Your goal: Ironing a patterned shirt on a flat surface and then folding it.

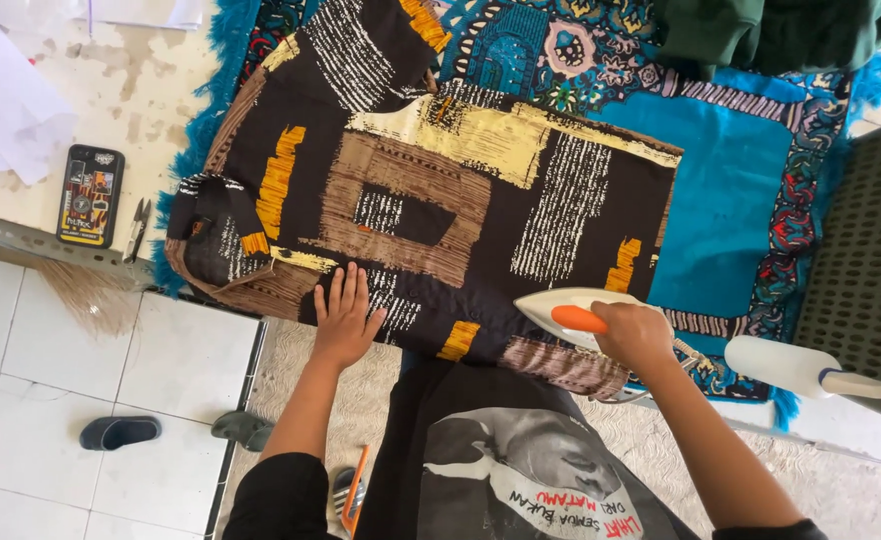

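A dark patterned shirt (431,190) with brown, yellow and white blocks lies spread flat on a blue rug (741,190). My left hand (344,318) rests flat on the shirt's near edge, fingers apart. My right hand (636,335) grips the orange handle of a white clothes iron (571,310). The iron sits on the shirt's lower right part, its tip pointing left.
A white spray bottle (786,366) lies at the right, beside a dark perforated panel (871,260). A phone (91,195) and small snips (137,228) lie at the left on the work surface. Green cloth (761,30) is at the top right. Sandals (121,432) lie on the tiled floor.
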